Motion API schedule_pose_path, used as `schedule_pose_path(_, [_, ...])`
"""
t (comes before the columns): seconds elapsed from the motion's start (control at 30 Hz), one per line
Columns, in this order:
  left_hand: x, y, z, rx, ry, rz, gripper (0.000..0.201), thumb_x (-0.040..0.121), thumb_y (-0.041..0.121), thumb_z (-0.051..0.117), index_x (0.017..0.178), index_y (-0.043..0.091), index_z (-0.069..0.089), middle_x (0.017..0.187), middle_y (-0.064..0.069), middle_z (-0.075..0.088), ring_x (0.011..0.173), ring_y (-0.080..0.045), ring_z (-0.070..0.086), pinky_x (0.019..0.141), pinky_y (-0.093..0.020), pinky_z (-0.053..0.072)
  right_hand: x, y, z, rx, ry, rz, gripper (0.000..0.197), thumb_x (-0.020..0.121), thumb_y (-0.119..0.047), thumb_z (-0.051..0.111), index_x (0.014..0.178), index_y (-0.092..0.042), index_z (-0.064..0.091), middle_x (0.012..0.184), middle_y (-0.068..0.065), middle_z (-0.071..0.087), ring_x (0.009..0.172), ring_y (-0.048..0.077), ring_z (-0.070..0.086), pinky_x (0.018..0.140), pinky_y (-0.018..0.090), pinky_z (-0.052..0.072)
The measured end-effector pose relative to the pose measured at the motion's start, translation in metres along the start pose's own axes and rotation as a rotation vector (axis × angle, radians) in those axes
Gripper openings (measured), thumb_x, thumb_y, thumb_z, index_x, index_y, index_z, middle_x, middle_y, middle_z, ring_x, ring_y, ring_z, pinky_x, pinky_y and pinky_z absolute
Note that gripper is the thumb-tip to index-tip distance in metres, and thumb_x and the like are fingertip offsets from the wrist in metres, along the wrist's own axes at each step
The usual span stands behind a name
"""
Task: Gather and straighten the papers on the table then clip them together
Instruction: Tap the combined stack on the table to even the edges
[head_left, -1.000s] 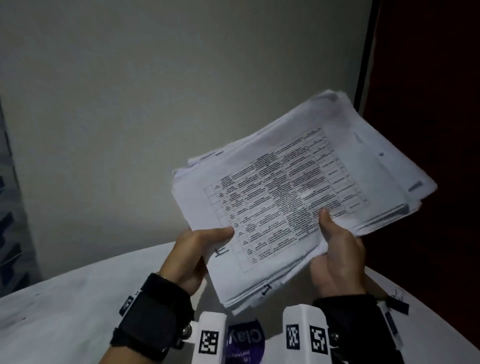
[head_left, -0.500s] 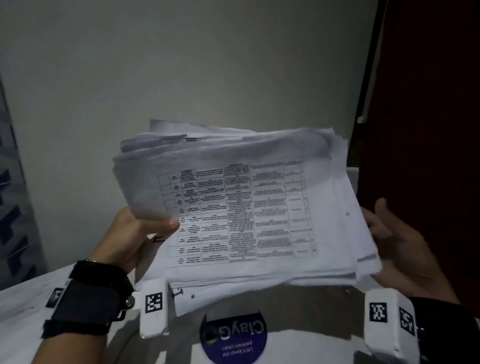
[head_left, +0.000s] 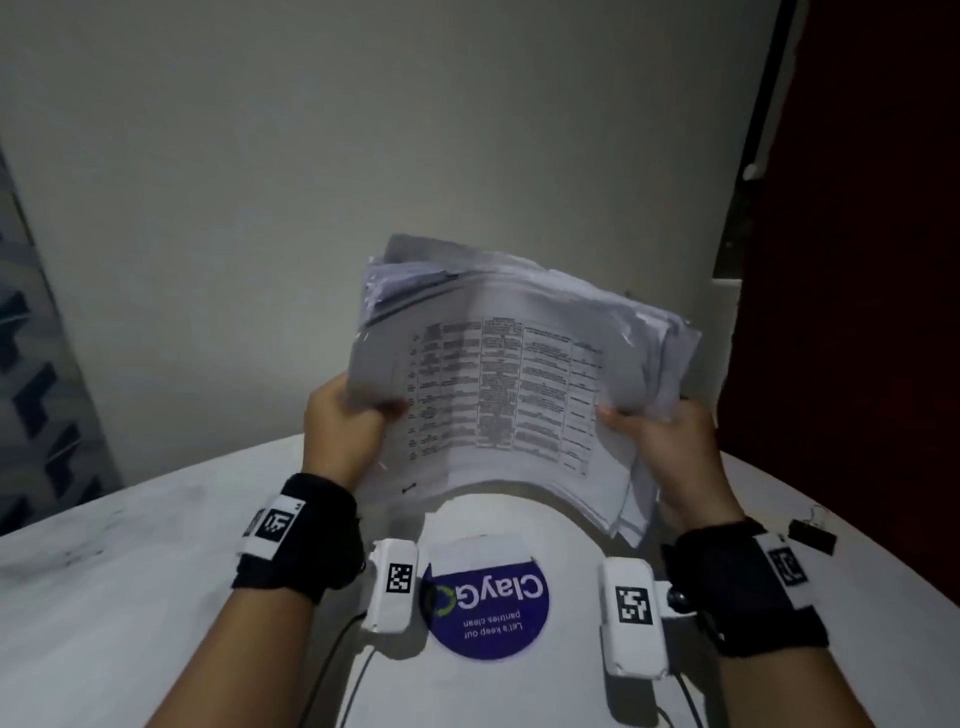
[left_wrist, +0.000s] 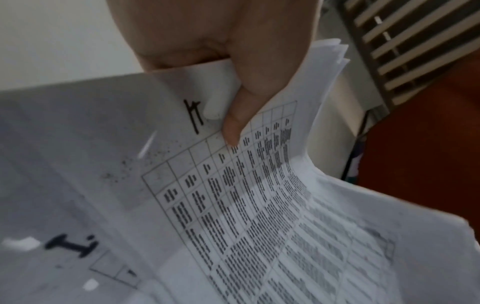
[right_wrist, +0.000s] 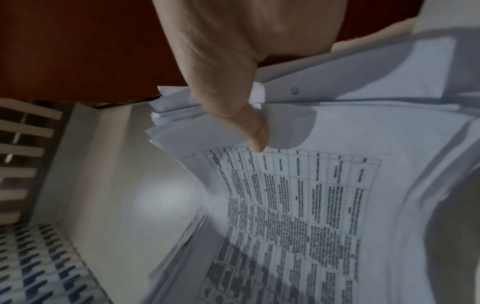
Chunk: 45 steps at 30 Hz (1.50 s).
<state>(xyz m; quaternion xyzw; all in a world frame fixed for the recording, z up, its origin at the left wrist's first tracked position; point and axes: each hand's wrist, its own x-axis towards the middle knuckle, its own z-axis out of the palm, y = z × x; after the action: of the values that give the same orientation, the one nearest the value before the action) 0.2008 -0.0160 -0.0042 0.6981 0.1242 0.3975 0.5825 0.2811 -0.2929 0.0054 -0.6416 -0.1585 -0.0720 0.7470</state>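
A thick stack of white papers (head_left: 498, 384) with a printed table on the top sheet is held up above the round white table (head_left: 130, 571). Its edges are uneven and the stack bows in the middle. My left hand (head_left: 348, 421) grips the stack's left edge, thumb on top of the papers (left_wrist: 259, 195). My right hand (head_left: 670, 441) grips the right edge, thumb pressed on the top sheet of the papers (right_wrist: 298, 195). A black binder clip (head_left: 811, 535) lies on the table beside my right wrist.
A round purple sticker (head_left: 488, 603) marks the table below the stack. A pale wall (head_left: 415, 156) stands behind the table, a dark red panel (head_left: 857, 260) at the right, and a patterned surface (head_left: 36, 395) at the left.
The stack has swung from tilted right to level and then lower toward the table. My right hand let go of it, hovered open, and now grips its right edge again.
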Motion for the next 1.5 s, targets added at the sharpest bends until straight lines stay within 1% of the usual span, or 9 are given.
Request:
schedule_pose_path(0.1, [0.0,-0.018,-0.009,0.004,-0.057,-0.098,0.016,0.074,-0.012,0.075,0.086,-0.002,0.072,0.081,-0.007,0.076,0.079,-0.025,0.066,0.071,-0.047,0.059,-0.003,0.01,-0.006,0.066,0.034,0.103,0.025,0.08,0.011,0.074,0.099,-0.006,0.077,0.101,0.016,0.079,0.097,0.037,0.075,0.089,0.049,0.06])
schedule_pose_path(0.2, [-0.002,-0.018,-0.011,-0.06,-0.055,-0.108,0.024,0.072,-0.011,0.078,0.084,0.009,0.076,0.076,0.005,0.078,0.081,-0.025,0.069,0.072,-0.038,0.059,-0.005,0.01,-0.009,0.069,0.065,0.074,0.026,0.076,0.007,0.078,0.094,-0.011,0.079,0.102,0.012,0.078,0.096,0.034,0.075,0.092,0.056,0.058])
schedule_pose_path(0.53, [-0.003,-0.012,-0.007,-0.109,-0.206,-0.146,0.035,0.077,-0.006,0.078,0.109,0.007,0.074,0.1,-0.001,0.08,0.099,-0.022,0.074,0.079,-0.03,0.059,0.006,0.002,-0.029,0.054,0.098,0.207,0.033,0.073,0.016,0.066,0.094,-0.007,0.075,0.091,0.014,0.079,0.078,0.031,0.077,0.069,0.038,0.063])
schedule_pose_path(0.7, [-0.003,-0.004,-0.002,-0.143,-0.157,-0.104,0.027,0.082,-0.004,0.074,0.101,0.014,0.073,0.095,-0.001,0.079,0.094,-0.023,0.072,0.078,-0.034,0.058,0.008,-0.001,-0.031,0.064,0.105,0.136,0.026,0.08,0.011,0.065,0.092,-0.01,0.075,0.085,0.009,0.079,0.078,0.028,0.076,0.072,0.035,0.061])
schedule_pose_path(0.9, [-0.001,0.009,-0.002,-0.198,-0.081,0.04,0.047,0.086,-0.003,0.07,0.125,0.015,0.05,0.107,0.0,0.067,0.091,-0.012,0.067,0.066,-0.021,0.056,0.008,-0.004,-0.033,0.034,0.116,0.079,0.028,0.079,0.011,0.053,0.085,-0.012,0.068,0.084,0.011,0.068,0.079,0.029,0.065,0.068,0.033,0.051])
schedule_pose_path(1.03, [0.0,0.015,0.001,-0.242,-0.08,0.038,0.03,0.091,-0.005,0.06,0.112,0.017,0.054,0.102,0.001,0.068,0.085,-0.012,0.066,0.063,-0.018,0.054,0.01,0.001,-0.029,0.06,0.14,0.035,0.025,0.076,0.006,0.057,0.081,-0.015,0.071,0.085,0.01,0.07,0.084,0.029,0.066,0.075,0.037,0.051])
schedule_pose_path(1.17, [0.004,0.012,-0.008,-0.286,-0.056,-0.045,0.023,0.091,-0.001,0.06,0.11,0.012,0.061,0.101,-0.002,0.072,0.089,-0.016,0.069,0.078,-0.031,0.056,0.014,0.007,-0.035,0.117,0.202,0.043,0.028,0.066,-0.002,0.057,0.081,-0.019,0.073,0.09,0.014,0.068,0.089,0.032,0.064,0.08,0.044,0.049])
schedule_pose_path(1.3, [-0.001,-0.008,-0.012,-0.191,-0.266,-0.235,0.036,0.092,-0.003,0.057,0.122,0.013,0.068,0.114,-0.006,0.078,0.105,-0.024,0.073,0.095,-0.041,0.056,0.01,0.016,-0.037,0.024,0.041,0.197,0.029,0.067,0.005,0.057,0.086,-0.01,0.073,0.097,0.022,0.076,0.097,0.044,0.069,0.091,0.055,0.054])
schedule_pose_path(1.5, [0.005,-0.009,-0.013,-0.229,-0.196,-0.2,0.036,0.088,-0.003,0.061,0.12,0.012,0.068,0.113,-0.008,0.077,0.109,-0.03,0.071,0.095,-0.045,0.055,0.01,0.003,-0.036,0.055,0.197,0.071,0.021,0.065,0.003,0.056,0.085,0.0,0.064,0.081,0.009,0.06,0.08,0.026,0.056,0.07,0.036,0.041])
